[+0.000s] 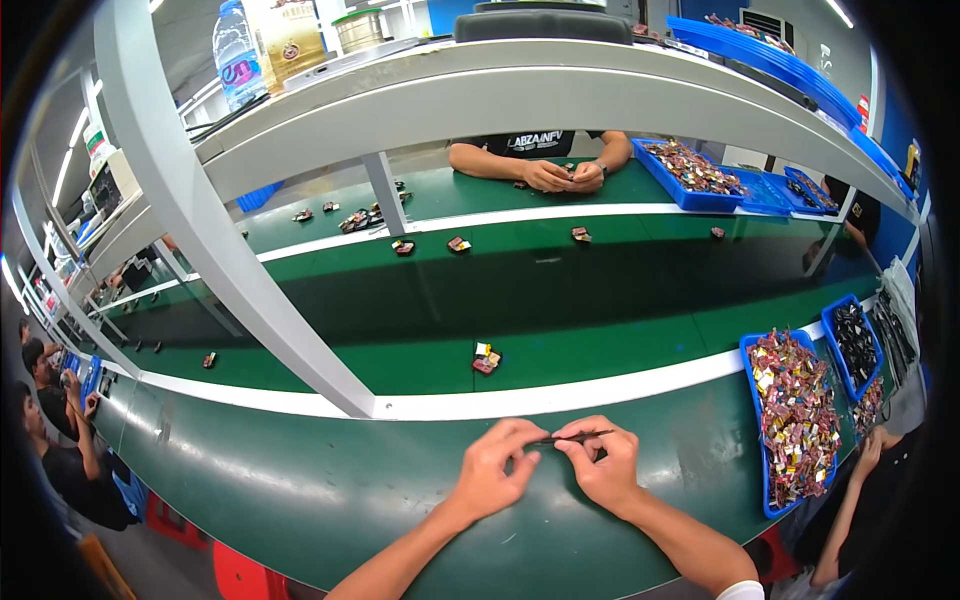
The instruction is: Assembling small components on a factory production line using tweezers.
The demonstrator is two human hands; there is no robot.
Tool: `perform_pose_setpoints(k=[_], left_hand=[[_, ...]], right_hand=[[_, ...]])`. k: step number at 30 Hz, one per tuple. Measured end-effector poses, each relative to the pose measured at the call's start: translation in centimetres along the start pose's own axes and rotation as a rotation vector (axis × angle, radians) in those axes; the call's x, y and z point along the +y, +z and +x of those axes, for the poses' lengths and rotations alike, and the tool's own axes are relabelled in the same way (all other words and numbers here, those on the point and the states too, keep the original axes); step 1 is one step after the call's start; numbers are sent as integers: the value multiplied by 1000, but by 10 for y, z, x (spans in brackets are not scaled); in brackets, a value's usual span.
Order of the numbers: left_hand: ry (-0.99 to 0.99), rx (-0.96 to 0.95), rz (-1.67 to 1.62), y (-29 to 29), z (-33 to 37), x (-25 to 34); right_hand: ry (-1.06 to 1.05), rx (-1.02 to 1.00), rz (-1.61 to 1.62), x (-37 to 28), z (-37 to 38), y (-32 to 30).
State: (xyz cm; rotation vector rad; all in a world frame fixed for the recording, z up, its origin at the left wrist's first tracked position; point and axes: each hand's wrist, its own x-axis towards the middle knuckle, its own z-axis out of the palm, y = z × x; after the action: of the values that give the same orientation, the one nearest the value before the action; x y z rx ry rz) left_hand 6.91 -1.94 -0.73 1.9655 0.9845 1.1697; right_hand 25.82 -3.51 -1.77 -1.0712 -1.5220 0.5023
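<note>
Over the green worktop (330, 480), my left hand (495, 468) and my right hand (606, 468) are close together, fingertips pinched on one thin, dark, elongated piece (588, 436). It lies nearly level between them, its right end poking past my right fingers. What exactly it is, I cannot make out. Beyond my hands, a small red, yellow and white component cluster (486, 358) rests on the green conveyor belt (620, 350). To the right stands a blue tray (757, 430) heaped with similar small wired parts.
A smaller blue tray (828, 322) of black parts stands at the far right. A white post (250, 290) rises left of my hands, carrying a shelf (560, 90) across the belt. Opposite, a person's hands (565, 177) work; other people sit left and right.
</note>
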Motion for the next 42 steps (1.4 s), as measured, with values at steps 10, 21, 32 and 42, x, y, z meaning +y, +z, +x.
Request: perform_pose_setpoints(k=[10, 21, 32, 42], left_hand=[[91, 101, 89, 13, -7, -15], [165, 166, 92, 32, -5, -21], [185, 180, 71, 36, -4, -19], [182, 167, 70, 36, -4, -18]], right_hand=[[160, -50, 113, 5, -4, -2], [210, -82, 146, 16, -5, -20], [212, -105, 139, 29, -10, -27], [188, -116, 155, 23, -8, -26]])
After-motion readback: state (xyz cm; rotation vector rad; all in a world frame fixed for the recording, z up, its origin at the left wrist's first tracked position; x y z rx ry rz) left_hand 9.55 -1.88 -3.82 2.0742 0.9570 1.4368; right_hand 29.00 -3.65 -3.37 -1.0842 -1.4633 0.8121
